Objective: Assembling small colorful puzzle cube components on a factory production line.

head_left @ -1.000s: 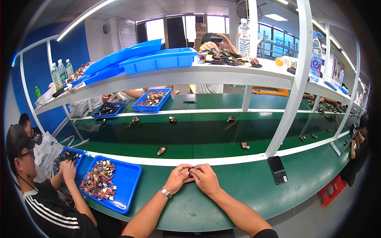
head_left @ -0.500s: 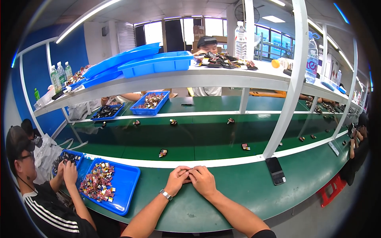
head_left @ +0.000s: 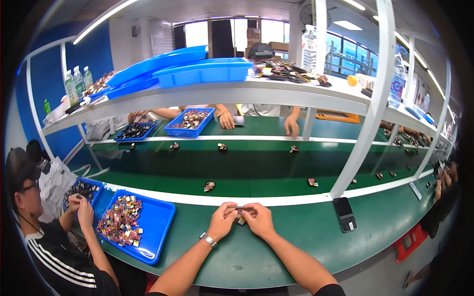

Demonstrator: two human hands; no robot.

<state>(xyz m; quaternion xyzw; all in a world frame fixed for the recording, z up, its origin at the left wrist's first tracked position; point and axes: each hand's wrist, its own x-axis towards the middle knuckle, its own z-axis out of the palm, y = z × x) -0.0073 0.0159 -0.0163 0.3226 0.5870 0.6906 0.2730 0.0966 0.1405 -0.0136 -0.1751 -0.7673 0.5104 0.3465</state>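
My left hand [head_left: 222, 220], with a metal watch at its wrist, and my right hand [head_left: 258, 220] meet over the green bench. Between their pinched fingertips is a small dark electronic part [head_left: 241, 220] with a reddish, white-labelled piece hanging below it. My fingers cover much of it, so its exact kind cannot be told. To the left stands a blue tray [head_left: 160, 232] holding a heap of small reddish parts [head_left: 118, 222] with yellow and white labels. Similar small parts, such as one labelled piece [head_left: 209, 186], lie spaced out on the green belt [head_left: 247, 167] ahead.
A phone [head_left: 344, 215] lies to my right, near a white shelf post [head_left: 363, 108]. At the left, a co-worker's hands [head_left: 81, 209] work over a tray of black parts [head_left: 81, 192]. Blue trays [head_left: 202, 72] rest on the overhead shelf. Across the belt are another person's hands [head_left: 291, 126].
My hands have tilted and parted slightly, so the labelled part shows below my fingers. The person opposite has lowered their head and reached both hands onto the far bench. The view has shifted slightly.
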